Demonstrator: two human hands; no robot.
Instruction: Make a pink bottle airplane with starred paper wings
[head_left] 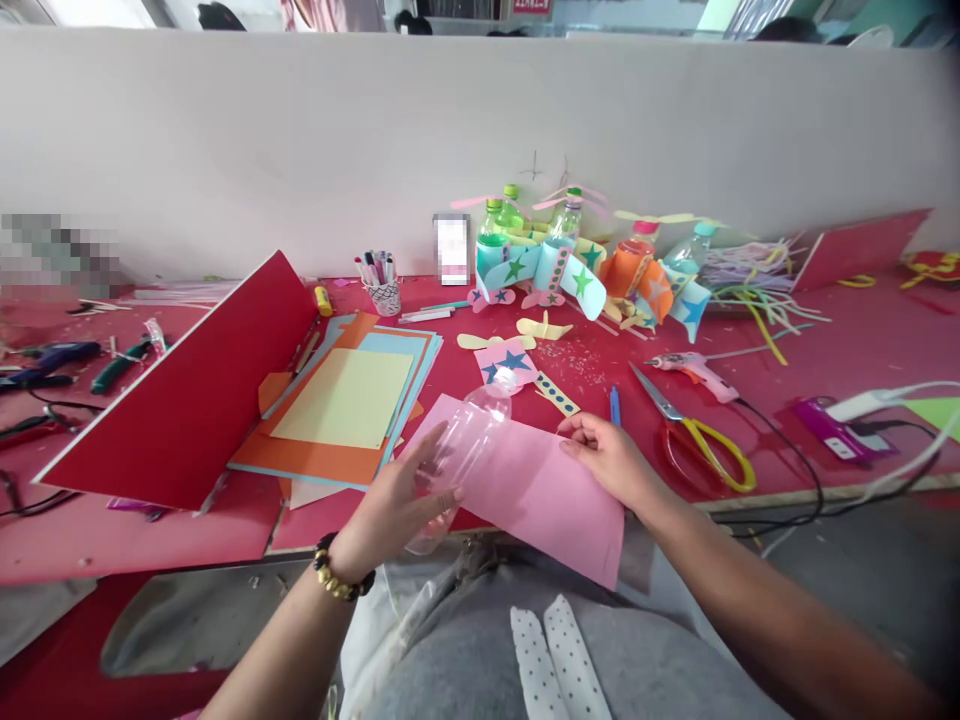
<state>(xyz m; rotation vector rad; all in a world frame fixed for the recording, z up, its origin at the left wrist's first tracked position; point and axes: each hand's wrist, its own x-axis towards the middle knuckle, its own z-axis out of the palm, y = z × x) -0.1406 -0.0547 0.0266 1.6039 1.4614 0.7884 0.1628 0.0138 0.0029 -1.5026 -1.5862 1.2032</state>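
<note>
A clear plastic bottle [474, 432] lies tilted over a sheet of pink paper [544, 490], its neck pointing away from me. My left hand [416, 490] is wrapped round the bottle's lower part. At the paper's upper right edge, my right hand [604, 455] pinches the sheet between thumb and fingers. The paper's near corner hangs past the table edge. Just beyond the bottle neck lie a pink square with blue stars [496, 360], a dotted yellow strip [556, 393] and pale yellow paper cut-outs [544, 328].
Yellow-handled scissors [705, 450], a pink glue gun [694, 373] and a purple power block [844, 430] lie to the right. Coloured paper [341, 400] is stacked left, beside a red board [202, 400]. Several decorated bottle planes [585, 255] and a pen cup [384, 295] stand behind.
</note>
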